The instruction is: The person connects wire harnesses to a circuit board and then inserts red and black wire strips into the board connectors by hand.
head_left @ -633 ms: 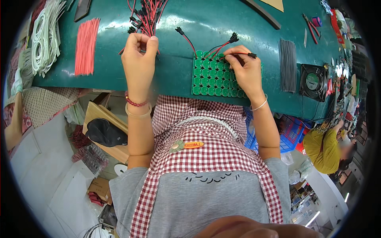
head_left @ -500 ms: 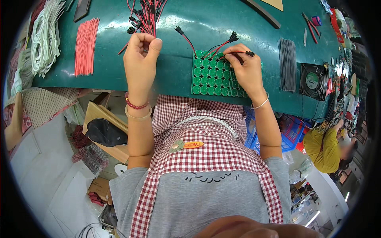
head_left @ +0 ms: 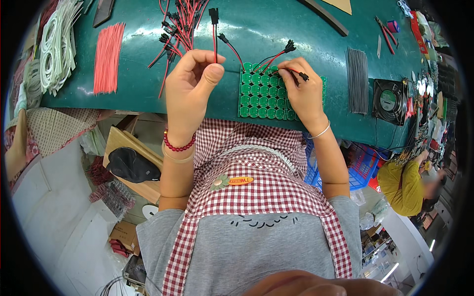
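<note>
My left hand (head_left: 190,93) pinches a red-and-black connector lead (head_left: 215,34), its black plug pointing up and away from me. To the right, a green circuit board panel (head_left: 261,93) of rounded units lies on the table. My right hand (head_left: 304,96) has its fingertips closed at the panel's far edge, on another red-and-black lead with a black plug (head_left: 303,76). Several other leads (head_left: 284,51) stand up from the far edge of the panel. Beyond my left hand is a pile of connector leads (head_left: 185,24).
On the green table (head_left: 143,64), red wires (head_left: 108,59) lie at left beside white cable bundles (head_left: 57,49). Dark grey wires (head_left: 357,81), a black fan (head_left: 390,98) and red-handled pliers (head_left: 386,37) are at right. Another person in yellow (head_left: 402,185) sits at far right.
My left hand has come nearer and to the right from the pile, with a lead now in its fingers. The plug by my right hand has tilted nearer to me.
</note>
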The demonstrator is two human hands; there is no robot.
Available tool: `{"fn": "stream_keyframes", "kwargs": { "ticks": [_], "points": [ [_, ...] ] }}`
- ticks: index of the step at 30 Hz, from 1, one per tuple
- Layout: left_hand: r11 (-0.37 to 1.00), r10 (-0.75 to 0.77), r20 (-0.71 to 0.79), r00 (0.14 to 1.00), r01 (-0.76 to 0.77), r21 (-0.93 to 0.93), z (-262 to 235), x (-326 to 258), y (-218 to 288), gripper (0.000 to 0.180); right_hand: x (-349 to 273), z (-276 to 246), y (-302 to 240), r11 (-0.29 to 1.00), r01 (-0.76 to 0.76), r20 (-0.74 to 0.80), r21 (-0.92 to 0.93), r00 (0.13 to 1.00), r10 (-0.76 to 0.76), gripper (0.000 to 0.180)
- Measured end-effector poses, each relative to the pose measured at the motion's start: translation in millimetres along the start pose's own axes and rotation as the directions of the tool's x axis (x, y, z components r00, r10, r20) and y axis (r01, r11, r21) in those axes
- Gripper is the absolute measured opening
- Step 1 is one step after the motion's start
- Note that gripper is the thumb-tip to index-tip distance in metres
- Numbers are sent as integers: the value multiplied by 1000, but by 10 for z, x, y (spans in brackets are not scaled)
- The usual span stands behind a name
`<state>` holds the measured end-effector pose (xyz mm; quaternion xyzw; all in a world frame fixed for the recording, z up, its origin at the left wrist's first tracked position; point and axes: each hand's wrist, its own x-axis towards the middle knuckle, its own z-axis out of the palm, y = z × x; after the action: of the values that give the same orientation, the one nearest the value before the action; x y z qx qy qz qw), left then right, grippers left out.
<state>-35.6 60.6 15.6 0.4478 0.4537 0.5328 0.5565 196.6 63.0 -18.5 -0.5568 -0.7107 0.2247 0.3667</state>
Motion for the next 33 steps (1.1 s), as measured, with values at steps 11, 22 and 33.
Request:
{"fn": "stream_keyframes", "kwargs": {
  "ticks": [11,22,33],
  "points": [
    [999,-48,66,997,48,2,135,-74,24,20,20,-5,-75,989,-134,55,-54,989,137,7],
    [980,-197,240,951,191,48,266,-59,-113,19,96,-90,-222,929,-325,119,-177,930,348,15],
    [992,-123,661,740,81,94,263,-7,-51,17,-263,-208,-266,165,-773,788,613,613,-55,17]
  ]
}}
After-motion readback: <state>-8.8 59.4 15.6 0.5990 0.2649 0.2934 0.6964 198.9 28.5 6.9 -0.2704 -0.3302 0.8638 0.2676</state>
